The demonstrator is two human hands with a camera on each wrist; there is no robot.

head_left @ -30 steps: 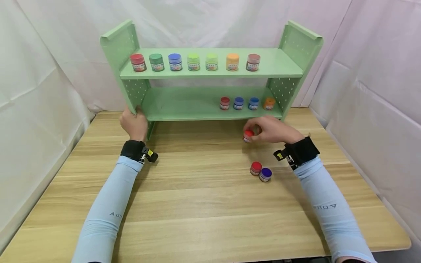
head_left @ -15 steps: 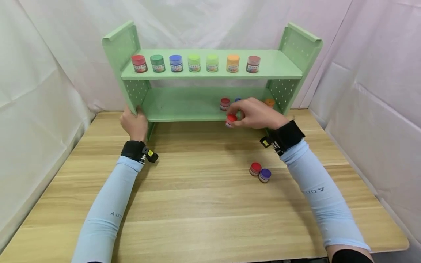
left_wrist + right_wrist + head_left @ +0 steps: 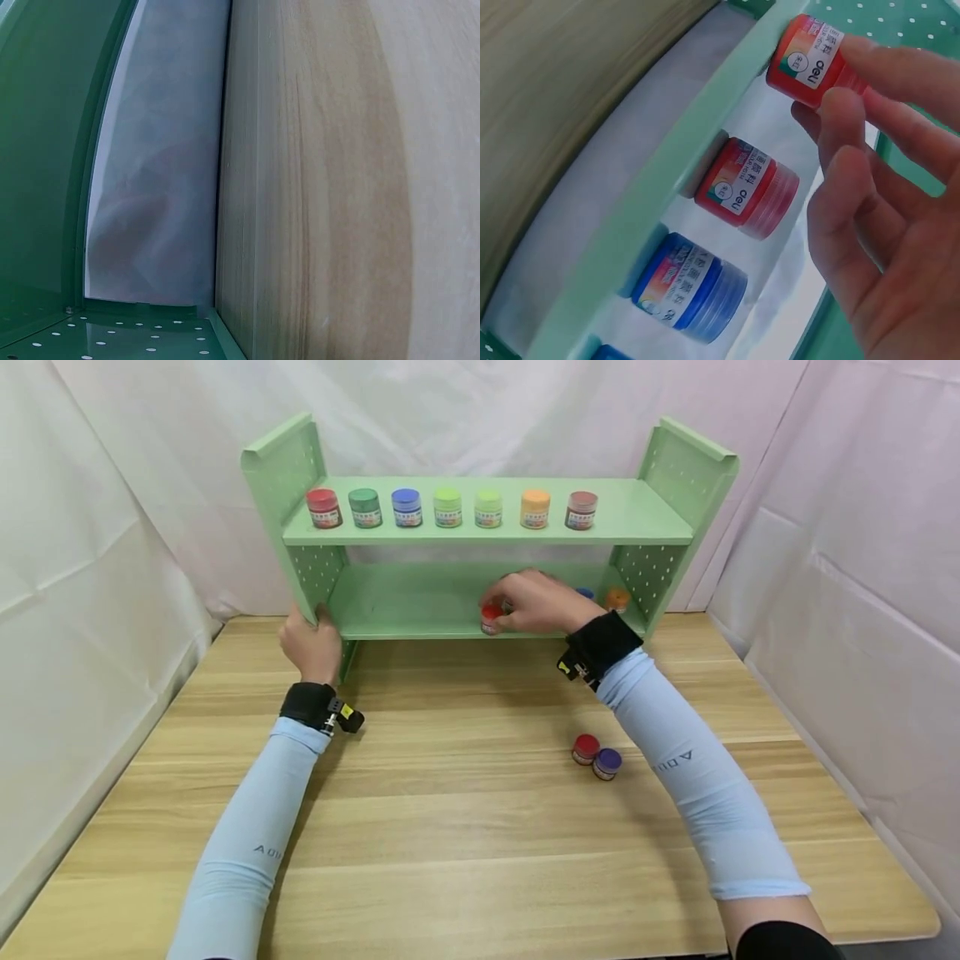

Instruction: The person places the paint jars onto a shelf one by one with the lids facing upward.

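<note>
In the head view my right hand [image 3: 542, 602] pinches a red paint jar [image 3: 491, 619] at the front of the lower shelf [image 3: 412, 597]. The right wrist view shows thumb and fingers round the upper part of this red paint jar [image 3: 808, 60], its base at the shelf edge. Beside it stand another red jar [image 3: 742, 187] and a blue jar [image 3: 690, 289]. My left hand [image 3: 311, 647] grips the lower front edge of the green rack's left side panel [image 3: 281, 493]; its fingertips are hidden behind the panel. The left wrist view holds only rack and table, no hand.
Several paint jars line the upper shelf, from a red one [image 3: 324, 508] to a brownish one [image 3: 581, 511]. An orange jar [image 3: 617, 600] stands at the lower shelf's right end. On the wooden table [image 3: 450, 793] a red jar [image 3: 586, 749] and a purple jar [image 3: 607, 764] stand side by side.
My right hand has carried the red paint jar from above the table leftward and up to the lower shelf, left of the row there. My left hand has kept its hold on the rack.
</note>
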